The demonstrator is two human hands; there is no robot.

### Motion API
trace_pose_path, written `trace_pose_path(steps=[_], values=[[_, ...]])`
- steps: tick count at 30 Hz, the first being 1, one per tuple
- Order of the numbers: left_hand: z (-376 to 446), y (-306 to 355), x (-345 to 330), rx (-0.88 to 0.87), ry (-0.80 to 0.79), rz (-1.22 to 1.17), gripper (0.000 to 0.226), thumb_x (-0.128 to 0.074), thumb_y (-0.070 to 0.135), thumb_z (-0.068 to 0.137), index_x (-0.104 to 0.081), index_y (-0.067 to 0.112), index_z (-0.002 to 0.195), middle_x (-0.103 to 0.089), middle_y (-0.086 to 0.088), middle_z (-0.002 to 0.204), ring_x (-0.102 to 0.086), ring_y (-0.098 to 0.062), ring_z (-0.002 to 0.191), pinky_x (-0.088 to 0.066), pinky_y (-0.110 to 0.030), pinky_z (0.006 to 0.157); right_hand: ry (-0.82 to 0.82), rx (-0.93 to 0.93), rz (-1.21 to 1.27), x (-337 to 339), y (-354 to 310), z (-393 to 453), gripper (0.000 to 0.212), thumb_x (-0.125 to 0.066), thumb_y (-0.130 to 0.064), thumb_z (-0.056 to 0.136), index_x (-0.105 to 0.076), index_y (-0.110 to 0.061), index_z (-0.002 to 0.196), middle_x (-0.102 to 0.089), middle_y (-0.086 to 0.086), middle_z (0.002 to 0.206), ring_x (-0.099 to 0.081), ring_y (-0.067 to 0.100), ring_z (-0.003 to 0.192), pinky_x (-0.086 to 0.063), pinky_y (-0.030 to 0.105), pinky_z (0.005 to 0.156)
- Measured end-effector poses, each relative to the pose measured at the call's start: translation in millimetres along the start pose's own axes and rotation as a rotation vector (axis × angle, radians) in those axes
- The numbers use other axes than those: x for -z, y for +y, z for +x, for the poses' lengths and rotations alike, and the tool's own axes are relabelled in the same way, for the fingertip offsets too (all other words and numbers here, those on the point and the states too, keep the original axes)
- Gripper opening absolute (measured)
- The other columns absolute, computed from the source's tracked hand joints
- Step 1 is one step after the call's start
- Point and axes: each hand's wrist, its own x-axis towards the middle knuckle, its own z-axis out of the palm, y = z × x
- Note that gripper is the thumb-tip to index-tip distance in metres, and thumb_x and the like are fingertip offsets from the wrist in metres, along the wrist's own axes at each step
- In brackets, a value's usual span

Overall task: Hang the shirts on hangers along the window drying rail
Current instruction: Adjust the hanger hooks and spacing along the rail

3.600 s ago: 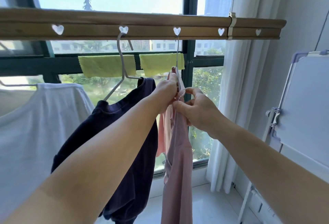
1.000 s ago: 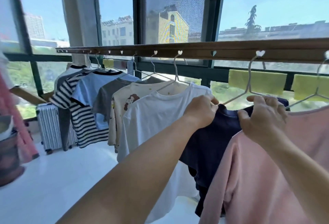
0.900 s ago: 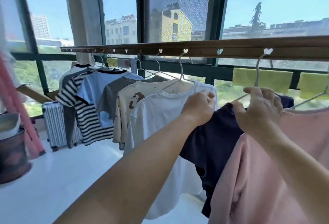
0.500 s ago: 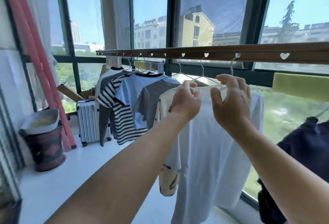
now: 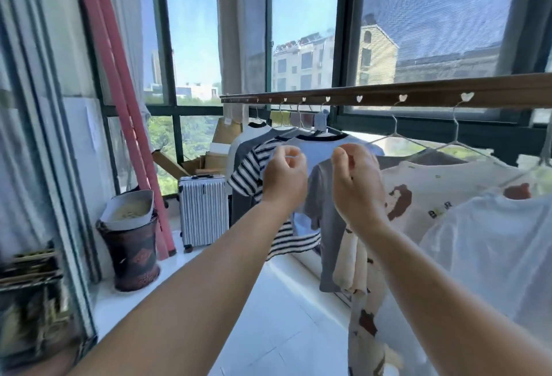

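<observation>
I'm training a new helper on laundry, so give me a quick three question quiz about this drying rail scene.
1. True or false: the left hand grips a hanger.
2. Which shirt hangs nearer the rail's far end: A, the striped shirt; B, the white shirt?
3. What stands on the floor between the patterned bin and the shirts?

Key: 1 false, both it and the right hand hold nothing. 2 A. 3 the striped suitcase.

Brown rail [image 5: 448,93] with white heart cutouts. Shirts: black-white striped [image 5: 254,166], light blue [image 5: 316,151], grey [image 5: 325,196], cream with brown print [image 5: 418,184], white [image 5: 493,241]. Silver ribbed suitcase [image 5: 203,211], pink poles [image 5: 119,91] upper left.
</observation>
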Motion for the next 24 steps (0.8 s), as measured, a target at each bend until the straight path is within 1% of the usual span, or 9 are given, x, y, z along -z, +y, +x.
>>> trace_pose_path(steps=[2,6,11,14,15,18,19,21,24], values=[[8,-16,5,0.037,-0.006,-0.013,0.021,-0.046,0.024,0.094,-0.055,0.013,0.109,-0.061,-0.004,0.094,-0.057,-0.018,0.081,-0.045,-0.027,0.075,-0.017,-0.031,0.038,-15,2,0,0.026,-0.040,-0.030,0.097,-0.058,-0.015,0.109,-0.051,-0.005,0.100,-0.043,0.010,0.096,-0.030,0.024,0.083],[43,-61,14,0.082,-0.001,-0.006,0.017,-0.046,0.024,0.094,-0.055,0.015,0.106,-0.060,0.002,0.088,-0.057,-0.013,0.076,-0.043,-0.021,0.060,-0.047,-0.054,0.093,-72,17,14,0.023,-0.043,-0.029,0.097,-0.058,-0.015,0.108,-0.050,-0.005,0.097,-0.046,0.009,0.093,-0.033,0.024,0.083],[110,-108,11,0.103,-0.024,0.026,0.016,-0.046,0.026,0.094,-0.055,0.018,0.105,-0.065,-0.003,0.097,-0.059,-0.018,0.082,-0.044,-0.025,0.067,-0.079,-0.082,0.135,-150,46,59,0.020,-0.046,-0.029,0.095,-0.057,-0.018,0.107,-0.055,-0.002,0.100,-0.051,0.012,0.091,-0.042,0.030,0.086],[161,-132,6,0.082,-0.014,0.065,0.016,-0.048,0.027,0.093,-0.058,0.018,0.103,-0.067,-0.003,0.095,-0.061,-0.019,0.087,-0.048,-0.030,0.076,-0.091,-0.066,0.181,-194,61,94,0.015,-0.047,-0.028,0.094,-0.057,-0.021,0.103,-0.058,-0.002,0.101,-0.054,0.011,0.090,-0.046,0.031,0.085],[176,-139,4,0.070,-0.014,0.077,0.018,-0.048,0.028,0.094,-0.059,0.017,0.103,-0.067,-0.002,0.094,-0.061,-0.019,0.086,-0.048,-0.030,0.076,-0.100,-0.062,0.196,-207,65,106,0.015,-0.047,-0.028,0.094,-0.057,-0.021,0.103,-0.058,-0.002,0.101,-0.054,0.011,0.090,-0.046,0.030,0.084],[235,-157,2,0.072,0.004,0.106,0.022,-0.047,0.031,0.094,-0.062,0.017,0.102,-0.066,0.001,0.089,-0.055,-0.014,0.071,-0.040,-0.025,0.061,-0.118,-0.051,0.220,-247,74,150,0.018,-0.049,-0.027,0.093,-0.057,-0.018,0.107,-0.058,-0.002,0.103,-0.055,0.012,0.092,-0.047,0.031,0.084],[257,-162,0,0.069,0.004,0.091,0.021,-0.047,0.030,0.094,-0.062,0.017,0.102,-0.066,0.000,0.091,-0.056,-0.014,0.071,-0.040,-0.024,0.060,-0.123,-0.043,0.232,-263,76,169,0.019,-0.049,-0.026,0.093,-0.057,-0.017,0.108,-0.059,-0.001,0.104,-0.055,0.012,0.093,-0.048,0.034,0.086],[287,-171,-2,0.056,-0.003,0.084,0.023,-0.048,0.029,0.094,-0.062,0.014,0.105,-0.068,-0.003,0.098,-0.062,-0.019,0.086,-0.043,-0.025,0.067,-0.124,-0.027,0.241,-285,78,193,0.022,-0.050,-0.025,0.092,-0.058,-0.015,0.110,-0.059,0.002,0.106,-0.056,0.015,0.094,-0.049,0.037,0.087],[328,-185,-1,0.058,-0.014,0.079,0.028,-0.047,0.030,0.095,-0.060,0.013,0.112,-0.067,-0.002,0.106,-0.063,-0.019,0.097,-0.045,-0.025,0.074,-0.158,-0.011,0.225,-323,80,222,0.025,-0.051,-0.023,0.091,-0.056,-0.015,0.115,-0.058,0.002,0.111,-0.057,0.015,0.096,-0.049,0.033,0.088]])
